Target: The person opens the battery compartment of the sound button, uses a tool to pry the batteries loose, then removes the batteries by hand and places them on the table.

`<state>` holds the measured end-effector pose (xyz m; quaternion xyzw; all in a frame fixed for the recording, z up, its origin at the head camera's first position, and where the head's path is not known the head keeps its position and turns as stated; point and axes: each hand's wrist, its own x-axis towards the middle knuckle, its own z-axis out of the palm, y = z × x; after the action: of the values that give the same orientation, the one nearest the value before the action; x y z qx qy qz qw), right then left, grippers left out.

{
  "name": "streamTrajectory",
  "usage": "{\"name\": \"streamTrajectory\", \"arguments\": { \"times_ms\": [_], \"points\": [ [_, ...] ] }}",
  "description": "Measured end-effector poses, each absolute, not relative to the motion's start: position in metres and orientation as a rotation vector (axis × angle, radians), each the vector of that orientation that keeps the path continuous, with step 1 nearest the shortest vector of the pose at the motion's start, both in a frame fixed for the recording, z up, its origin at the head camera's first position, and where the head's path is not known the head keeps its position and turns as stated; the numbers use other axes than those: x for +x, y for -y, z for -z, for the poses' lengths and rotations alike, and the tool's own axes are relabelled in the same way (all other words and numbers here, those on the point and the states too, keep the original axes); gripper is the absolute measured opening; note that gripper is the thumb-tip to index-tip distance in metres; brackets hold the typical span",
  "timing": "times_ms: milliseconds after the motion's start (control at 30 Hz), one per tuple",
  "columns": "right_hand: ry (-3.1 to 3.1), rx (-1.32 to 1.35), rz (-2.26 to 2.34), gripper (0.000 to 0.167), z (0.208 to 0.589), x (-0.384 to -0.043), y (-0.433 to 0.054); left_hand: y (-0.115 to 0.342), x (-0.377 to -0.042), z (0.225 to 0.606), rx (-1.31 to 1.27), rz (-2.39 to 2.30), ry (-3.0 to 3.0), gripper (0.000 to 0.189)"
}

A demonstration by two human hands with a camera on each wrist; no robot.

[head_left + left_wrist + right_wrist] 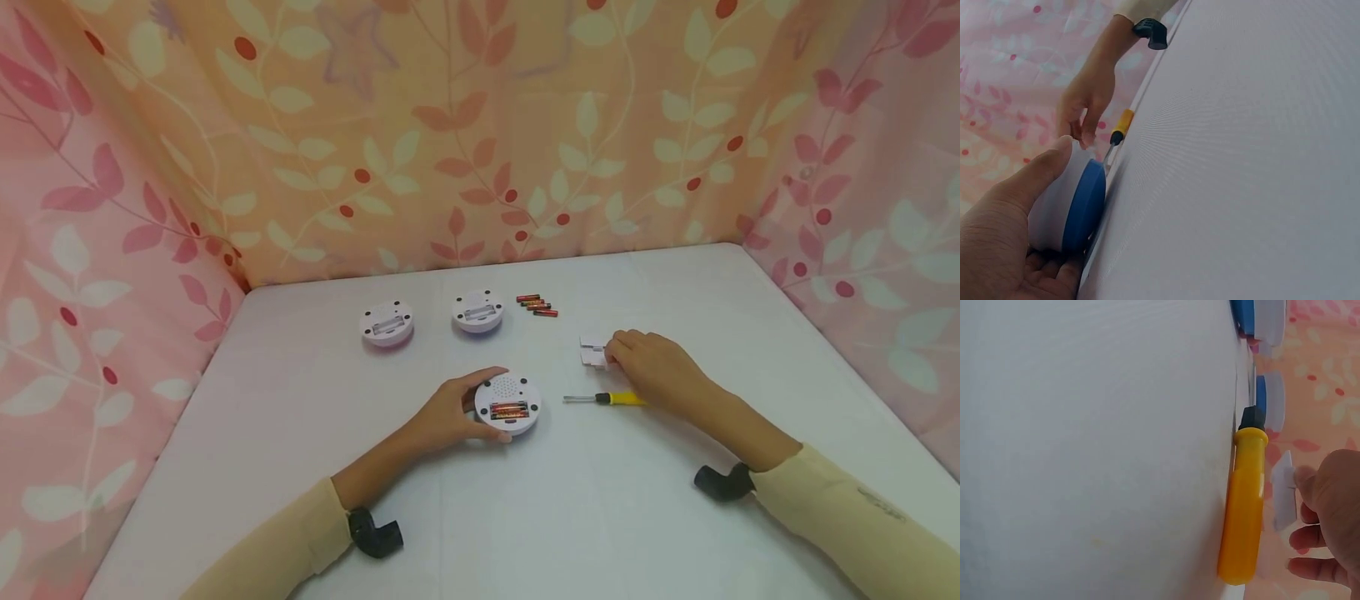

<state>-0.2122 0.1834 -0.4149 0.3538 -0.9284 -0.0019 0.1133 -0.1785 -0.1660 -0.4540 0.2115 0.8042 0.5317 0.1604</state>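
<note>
My left hand [450, 412] holds a round white battery-powered device [504, 385] by its rim, thumb on the near side. Its back faces up, with red-and-black batteries [510, 410] in the uncovered compartment; the left wrist view shows its blue underside [1087, 203]. Off to the right, my right hand [660, 371] pinches a small white battery cover [1284, 494] between thumb and fingers. Other white covers [592, 342] lie beside those fingertips, partly hidden by the hand. Just below the right hand lies a screwdriver [618, 399] with a yellow handle, its shaft pointing left.
Two similar round devices, one at the left [387, 323] and one nearer the middle [478, 312], lie farther back with uncovered, unfilled compartments. Several loose batteries [536, 305] lie to their right. Floral curtains [480, 125] enclose the white table [300, 400] at the back and sides.
</note>
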Motion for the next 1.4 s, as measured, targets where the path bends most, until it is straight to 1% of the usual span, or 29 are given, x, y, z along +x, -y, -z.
{"name": "streamTrajectory", "arguments": {
  "times_ms": [133, 433, 633, 767, 933, 1033, 1200, 1400],
  "points": [
    [2.824, 1.065, 0.016, 0.033, 0.414, -0.208, -0.182, 0.166, -0.178, 0.454, 0.609, -1.526, -2.292, 0.097],
    [2.818, 1.104, -0.006, 0.024, 0.420, -0.208, -0.181, 0.166, -0.179, 0.454, 0.616, -1.536, -2.286, 0.096],
    [2.857, 1.111, -0.043, 0.016, 0.418, -0.208, -0.180, 0.166, -0.179, 0.454, 0.622, -1.528, -2.289, 0.097],
    [2.890, 1.086, -0.112, 0.014, 0.413, -0.205, -0.182, 0.166, -0.179, 0.454, 0.623, -1.523, -2.288, 0.097],
    [2.881, 1.098, -0.200, 0.014, 0.406, -0.200, -0.188, 0.166, -0.180, 0.455, 0.617, -1.534, -2.269, 0.097],
    [2.888, 1.136, -0.212, 0.017, 0.402, -0.196, -0.192, 0.166, -0.180, 0.456, 0.622, -1.541, -2.258, 0.098],
    [2.943, 1.131, -0.155, 0.024, 0.401, -0.190, -0.192, 0.166, -0.179, 0.456, 0.639, -1.547, -2.253, 0.102],
    [2.961, 1.109, -0.098, 0.024, 0.402, -0.188, -0.192, 0.166, -0.180, 0.456, 0.671, -1.506, -2.294, 0.104]
  ]
}}
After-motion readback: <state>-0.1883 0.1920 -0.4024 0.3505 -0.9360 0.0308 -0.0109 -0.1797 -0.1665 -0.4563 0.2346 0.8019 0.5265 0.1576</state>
